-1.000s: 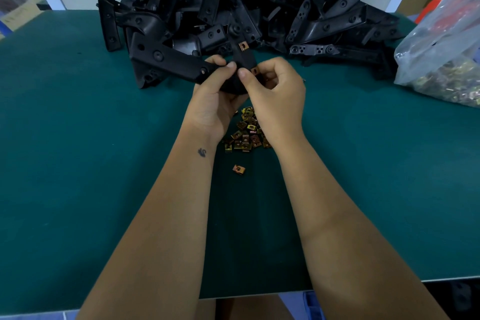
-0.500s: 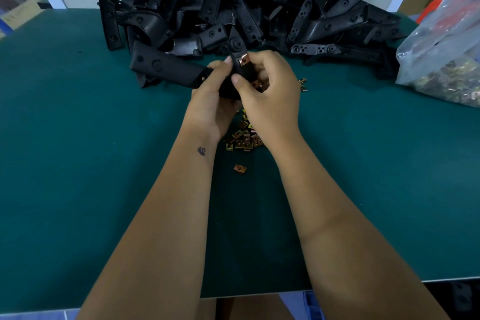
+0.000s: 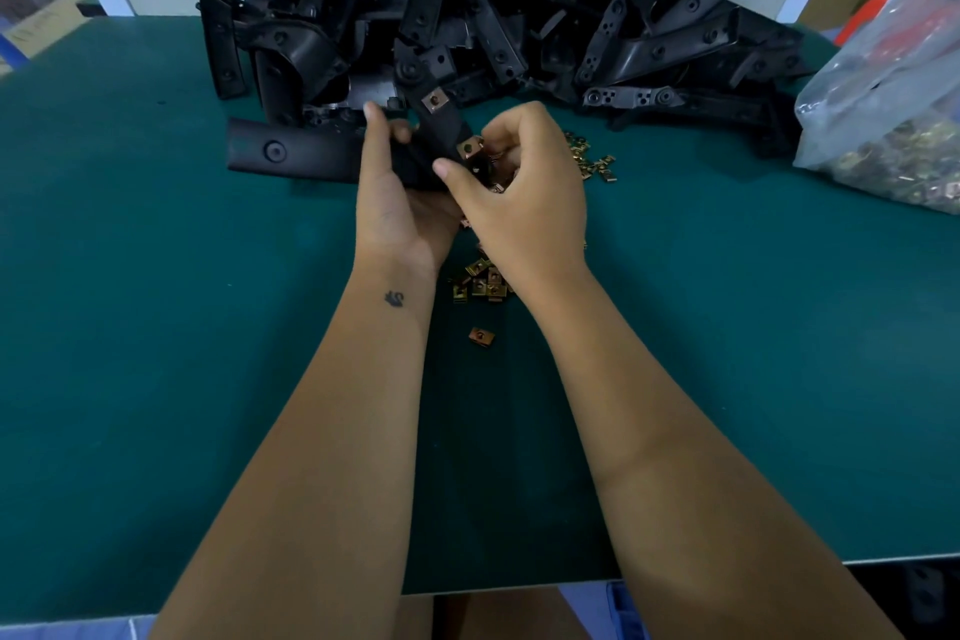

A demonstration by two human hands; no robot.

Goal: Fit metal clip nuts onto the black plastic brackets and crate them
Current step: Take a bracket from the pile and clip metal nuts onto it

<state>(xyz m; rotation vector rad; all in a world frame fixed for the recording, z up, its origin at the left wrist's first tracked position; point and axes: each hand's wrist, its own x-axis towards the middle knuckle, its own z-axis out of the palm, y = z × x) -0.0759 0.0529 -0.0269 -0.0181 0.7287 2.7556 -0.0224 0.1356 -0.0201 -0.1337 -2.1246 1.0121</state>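
Observation:
My left hand (image 3: pixel 402 192) grips a long black plastic bracket (image 3: pixel 296 156) whose left end stretches out over the green table. One copper-coloured clip nut (image 3: pixel 434 99) sits on the bracket's upper tab. My right hand (image 3: pixel 524 187) pinches a second clip nut (image 3: pixel 471 156) against the bracket's near edge, thumb on its left side. Loose clip nuts (image 3: pixel 480 283) lie in a small heap under my wrists, and a single one (image 3: pixel 481 336) lies nearer to me.
A big heap of black brackets (image 3: pixel 519 5) fills the back of the table (image 3: pixel 156 327). More clip nuts (image 3: pixel 592 161) lie right of my right hand. A clear plastic bag of nuts (image 3: pixel 893 120) sits at the right edge. Cardboard boxes stand behind it.
The bracket has turned in my hands, so its left end points more sideways. My right hand shifted to the lower tab, where a second nut now shows.

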